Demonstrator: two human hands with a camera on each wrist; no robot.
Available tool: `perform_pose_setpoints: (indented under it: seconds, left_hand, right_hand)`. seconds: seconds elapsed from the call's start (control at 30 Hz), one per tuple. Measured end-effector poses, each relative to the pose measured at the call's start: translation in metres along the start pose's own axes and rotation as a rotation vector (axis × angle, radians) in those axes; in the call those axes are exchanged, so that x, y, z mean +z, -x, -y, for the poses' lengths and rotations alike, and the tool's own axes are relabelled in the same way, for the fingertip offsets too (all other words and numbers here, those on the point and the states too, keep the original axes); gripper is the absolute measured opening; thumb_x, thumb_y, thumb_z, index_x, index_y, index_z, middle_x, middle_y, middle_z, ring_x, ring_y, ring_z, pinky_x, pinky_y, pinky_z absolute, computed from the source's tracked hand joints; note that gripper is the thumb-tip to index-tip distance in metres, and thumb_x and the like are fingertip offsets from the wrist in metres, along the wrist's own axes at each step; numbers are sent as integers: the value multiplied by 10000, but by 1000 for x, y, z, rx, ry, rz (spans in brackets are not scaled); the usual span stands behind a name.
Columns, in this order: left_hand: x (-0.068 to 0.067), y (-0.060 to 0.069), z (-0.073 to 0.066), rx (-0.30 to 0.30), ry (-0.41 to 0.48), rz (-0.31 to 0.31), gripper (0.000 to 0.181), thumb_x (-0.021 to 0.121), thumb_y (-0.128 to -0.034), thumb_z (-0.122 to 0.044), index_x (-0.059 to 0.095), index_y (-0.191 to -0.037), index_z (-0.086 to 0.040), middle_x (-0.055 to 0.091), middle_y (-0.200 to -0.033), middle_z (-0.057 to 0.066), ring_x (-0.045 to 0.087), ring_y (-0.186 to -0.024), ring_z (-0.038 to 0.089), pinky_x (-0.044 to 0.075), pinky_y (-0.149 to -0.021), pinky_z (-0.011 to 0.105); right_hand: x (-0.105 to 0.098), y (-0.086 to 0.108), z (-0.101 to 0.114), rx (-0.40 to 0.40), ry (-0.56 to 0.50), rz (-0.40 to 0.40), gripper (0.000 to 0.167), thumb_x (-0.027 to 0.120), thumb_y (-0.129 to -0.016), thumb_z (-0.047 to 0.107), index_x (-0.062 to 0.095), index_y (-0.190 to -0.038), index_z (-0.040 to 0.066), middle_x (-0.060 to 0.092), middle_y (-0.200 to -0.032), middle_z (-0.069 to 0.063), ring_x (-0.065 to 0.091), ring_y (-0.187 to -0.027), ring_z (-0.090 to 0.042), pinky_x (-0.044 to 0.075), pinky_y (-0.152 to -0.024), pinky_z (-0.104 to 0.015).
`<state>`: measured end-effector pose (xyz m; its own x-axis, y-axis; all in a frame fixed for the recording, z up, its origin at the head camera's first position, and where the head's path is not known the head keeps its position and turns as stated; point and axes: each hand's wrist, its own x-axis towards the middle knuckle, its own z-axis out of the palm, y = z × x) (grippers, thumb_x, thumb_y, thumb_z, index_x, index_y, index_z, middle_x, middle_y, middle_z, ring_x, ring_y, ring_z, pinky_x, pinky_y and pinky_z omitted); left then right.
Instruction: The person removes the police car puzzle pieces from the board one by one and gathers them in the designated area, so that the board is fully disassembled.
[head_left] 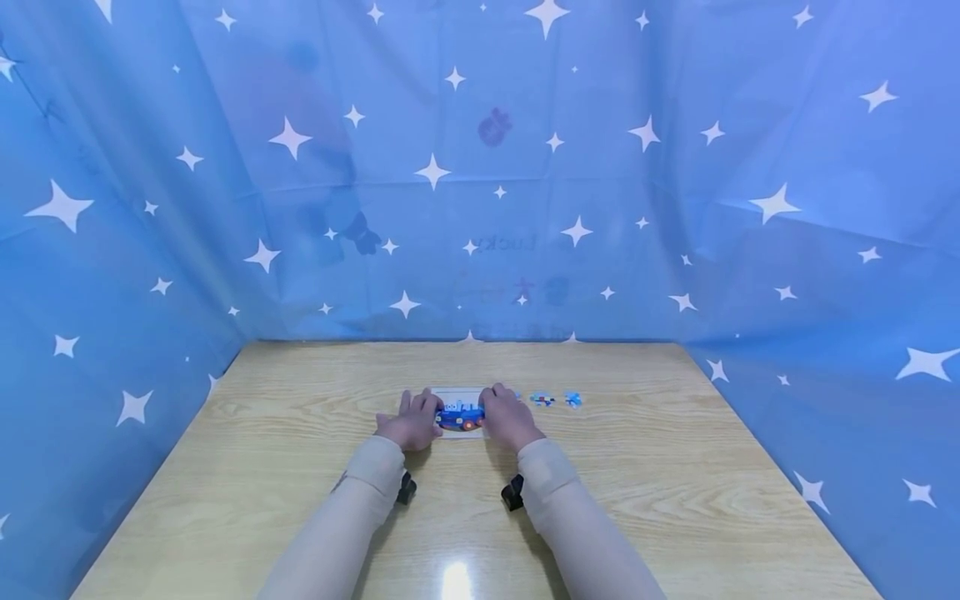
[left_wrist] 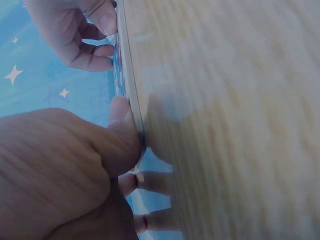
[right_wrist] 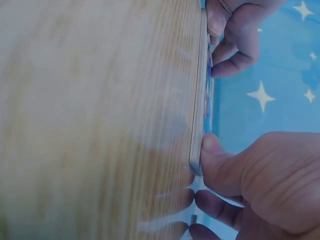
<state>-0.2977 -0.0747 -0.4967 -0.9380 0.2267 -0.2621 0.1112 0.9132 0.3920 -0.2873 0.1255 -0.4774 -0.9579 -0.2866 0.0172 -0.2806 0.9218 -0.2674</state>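
Note:
A small jigsaw puzzle (head_left: 460, 417) in a pale frame lies flat on the table, its picture a blue vehicle or boat with an orange-red round part. My left hand (head_left: 409, 426) holds its left end, thumb at the near corner and fingers toward the far side. At the right end, my right hand (head_left: 512, 420) grips the frame and covers part of the picture. Seen low in the left wrist view, the left thumb (left_wrist: 122, 132) rests against the frame edge. The right thumb (right_wrist: 215, 160) touches the frame's near edge in the right wrist view.
Loose puzzle pieces (head_left: 542, 399) lie just right of my right hand, with a blue piece (head_left: 573, 399) beyond them. The wooden table (head_left: 675, 467) reaches back to a blue star-patterned curtain (head_left: 465, 208), which also hangs along both sides.

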Motion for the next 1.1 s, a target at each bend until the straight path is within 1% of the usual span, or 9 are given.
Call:
perform_pose_setpoints:
  seconds: [0.13, 0.3, 0.5, 0.7, 0.83, 0.97, 1.1]
  left_hand:
    - [1, 0, 0, 6, -6, -3, 521, 579, -1032, -300, 382, -1515, -287, 119, -1702, 78, -39, -1549, 395, 77, -1040, 849]
    - [-1, 1, -2, 11, -9, 4, 554, 551, -1042, -275, 367, -1555, -373, 110, -1705, 75, -62, -1543, 413, 55, -1025, 863]
    - [-1, 2, -2, 27, -22, 30, 534, 544, -1045, -246, 395, -1531, -411, 114, -1704, 64, -61, -1541, 424, 71, -1018, 867]
    - [-2, 5, -3, 37, -18, 22, 507, 546, -1044, -236, 420, -1504, -410, 134, -1699, 76, -40, -1540, 431, 84, -1008, 873]
    - [-1, 4, -1, 29, -25, 27, 503, 557, -1041, -244, 430, -1495, -419, 133, -1699, 72, -37, -1541, 429, 90, -1006, 875]
    - [0, 2, 0, 28, -27, 21, 501, 558, -1042, -259, 427, -1495, -427, 146, -1697, 67, -29, -1543, 420, 100, -1009, 871]
    - [1, 0, -1, 27, -26, 13, 501, 568, -1039, -282, 428, -1498, -427, 165, -1693, 69, -28, -1543, 419, 98, -1016, 866]
  right_hand:
    - [2, -2, -1, 5, -12, 2, 274, 712, -969, 150, 621, -1209, 56, 552, -1121, -74, 533, -1011, -245, 515, -836, -425]
    - [2, -3, -1, -2, -20, -2, 265, 710, -970, 146, 627, -1207, 62, 549, -1118, -72, 529, -1013, -251, 510, -823, -425]
    - [3, -1, -4, -10, -23, 5, 263, 712, -968, 144, 631, -1205, 62, 551, -1124, -81, 537, -1014, -256, 513, -811, -420]
    - [3, 0, -3, -27, -62, -34, 281, 738, -944, 112, 608, -1185, 49, 560, -1085, -79, 538, -984, -254, 512, -821, -419]
    - [4, 0, -3, -34, -85, -28, 289, 729, -947, 91, 602, -1200, 35, 566, -1106, -92, 551, -1025, -271, 516, -844, -426]
    - [4, 1, -6, -47, -140, -23, 274, 710, -964, 106, 613, -1205, 21, 551, -1100, -90, 548, -1033, -278, 511, -836, -420]
    - [3, 2, -11, -46, -220, -9, 238, 682, -986, 116, 610, -1192, 23, 513, -1033, -58, 518, -942, -238, 485, -798, -402]
